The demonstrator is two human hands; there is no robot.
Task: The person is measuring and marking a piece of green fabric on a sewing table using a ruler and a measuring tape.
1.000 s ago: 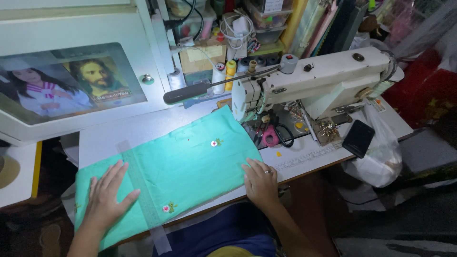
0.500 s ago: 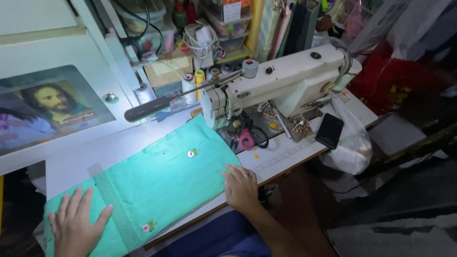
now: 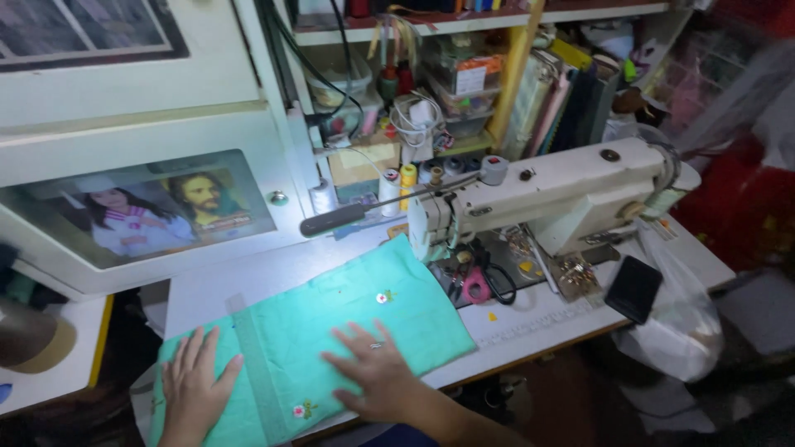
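Note:
A piece of mint-green cloth (image 3: pixel 364 310) with small embroidered flowers lies flat on the white sewing table (image 3: pixel 215 285). My left hand (image 3: pixel 192 387) rests palm down on its left end, fingers spread. Pressed flat on the middle of the cloth is my right hand (image 3: pixel 377 372), a ring on one finger. A strip of clear tape or ruler (image 3: pixel 257 364) crosses the cloth between the two hands. The cream sewing machine (image 3: pixel 555 194) stands just right of the cloth.
Pink-handled scissors (image 3: pixel 479 285) and small metal parts lie under the machine arm. A black phone (image 3: pixel 633 288) and a white plastic bag (image 3: pixel 683 319) sit at the table's right end. Thread spools (image 3: pixel 397 184), shelves and a framed picture (image 3: pixel 153 211) stand behind.
My right hand has slid left from the cloth's right edge onto its middle. My left hand stays on the left end. The view has swung back to the right.

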